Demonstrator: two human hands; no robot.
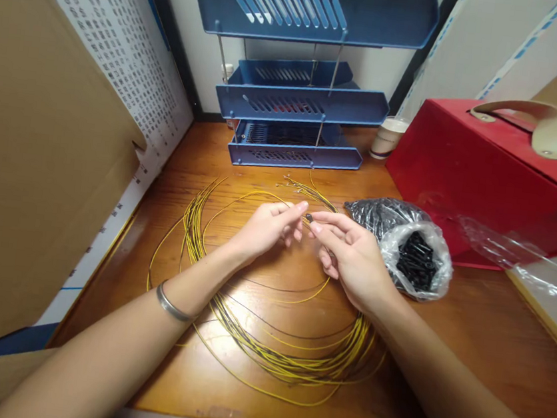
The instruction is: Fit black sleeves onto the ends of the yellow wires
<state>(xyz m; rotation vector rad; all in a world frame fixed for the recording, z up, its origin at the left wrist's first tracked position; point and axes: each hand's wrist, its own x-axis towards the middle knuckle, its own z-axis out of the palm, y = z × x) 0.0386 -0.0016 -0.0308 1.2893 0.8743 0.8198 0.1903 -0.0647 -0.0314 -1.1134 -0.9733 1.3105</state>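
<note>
My left hand (276, 227) is closed in a pinch over the coil, with a thin yellow wire (255, 191) running to its fingertips. Close to those fingertips, my right hand (352, 244) pinches a small black sleeve-like piece (309, 218) between thumb and index finger. Whether the wire enters this piece is too small to tell. Beneath both hands lies a large loose coil of yellow and dark wires (281, 363) on the wooden table. Several wire ends with small metal tips (294, 184) fan out just beyond my hands.
Right of my right hand, an open clear plastic bag (438, 281) holds many small black pieces (416, 258). A red box with a handle (464, 170) and a paper cup (388, 137) stand behind it. Blue tiered trays (294, 157) occupy the back; cardboard (39, 141) borders the left.
</note>
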